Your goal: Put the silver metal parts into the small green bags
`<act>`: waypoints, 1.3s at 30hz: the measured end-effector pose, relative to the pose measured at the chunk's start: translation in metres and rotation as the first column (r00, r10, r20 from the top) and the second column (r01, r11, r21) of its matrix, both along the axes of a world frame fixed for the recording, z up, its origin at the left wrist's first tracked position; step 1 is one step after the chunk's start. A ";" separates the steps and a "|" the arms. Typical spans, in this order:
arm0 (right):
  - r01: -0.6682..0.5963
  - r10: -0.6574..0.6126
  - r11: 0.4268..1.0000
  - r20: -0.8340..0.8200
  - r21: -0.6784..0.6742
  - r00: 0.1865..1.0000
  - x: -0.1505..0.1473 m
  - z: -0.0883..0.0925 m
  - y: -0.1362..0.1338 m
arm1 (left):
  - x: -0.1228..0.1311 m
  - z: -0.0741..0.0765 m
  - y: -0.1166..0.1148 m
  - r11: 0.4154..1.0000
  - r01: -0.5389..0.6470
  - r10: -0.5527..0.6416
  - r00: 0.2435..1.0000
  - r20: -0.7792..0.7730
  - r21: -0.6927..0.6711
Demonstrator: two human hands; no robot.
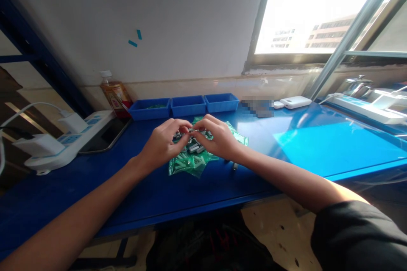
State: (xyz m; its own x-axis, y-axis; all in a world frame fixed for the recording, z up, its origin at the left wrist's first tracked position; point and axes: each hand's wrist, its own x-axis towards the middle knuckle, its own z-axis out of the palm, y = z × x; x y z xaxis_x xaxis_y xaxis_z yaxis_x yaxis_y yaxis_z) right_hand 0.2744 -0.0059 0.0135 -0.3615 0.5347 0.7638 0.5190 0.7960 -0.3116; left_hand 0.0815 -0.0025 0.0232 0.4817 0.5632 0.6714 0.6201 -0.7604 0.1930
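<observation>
My left hand point(167, 140) and my right hand point(216, 134) meet over the middle of the blue table, fingertips pinched together. Between them is a small piece, too small and too covered by the fingers to name. Beneath the hands lie green plastic bags point(186, 163) with small pale parts inside. Several small grey metal parts point(196, 148) are heaped on top of the bags. One dark little part point(235, 166) sits on the table just below my right wrist.
Three blue bins point(187, 106) stand in a row along the wall, the left one with something green inside. At left are a bottle point(115, 93), a phone point(103, 137) and a power strip point(74, 142) with plugs. A blue sheet point(343, 144) and another power strip point(365, 108) lie at right.
</observation>
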 end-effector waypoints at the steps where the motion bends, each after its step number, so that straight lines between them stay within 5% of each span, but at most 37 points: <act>1: 0.000 0.000 1.000 -0.001 0.005 1.000 0.000 0.000 -0.001 | -0.001 0.001 0.000 1.000 -0.003 0.003 1.000 0.003 0.009; 17: -0.013 0.010 0.997 0.040 0.072 0.999 0.002 -0.001 0.000 | -0.002 0.003 -0.001 0.998 0.007 -0.008 1.000 -0.017 -0.061; 26: -0.013 0.013 0.997 -0.004 0.078 1.000 0.001 -0.001 0.002 | -0.001 -0.001 0.002 0.994 0.066 -0.067 0.998 0.013 0.089; 39: -0.038 0.036 0.994 0.018 0.098 0.999 0.002 -0.005 0.001 | -0.003 -0.001 0.003 0.999 0.048 -0.047 0.997 -0.057 0.003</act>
State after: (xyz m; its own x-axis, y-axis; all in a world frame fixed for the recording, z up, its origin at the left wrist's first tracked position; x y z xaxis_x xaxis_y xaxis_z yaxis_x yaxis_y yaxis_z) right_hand 0.2766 -0.0047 0.0090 -0.3920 0.4436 0.8060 0.4930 0.8410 -0.2231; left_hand 0.0789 0.0002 0.0220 0.5453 0.5356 0.6448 0.5931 -0.7901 0.1548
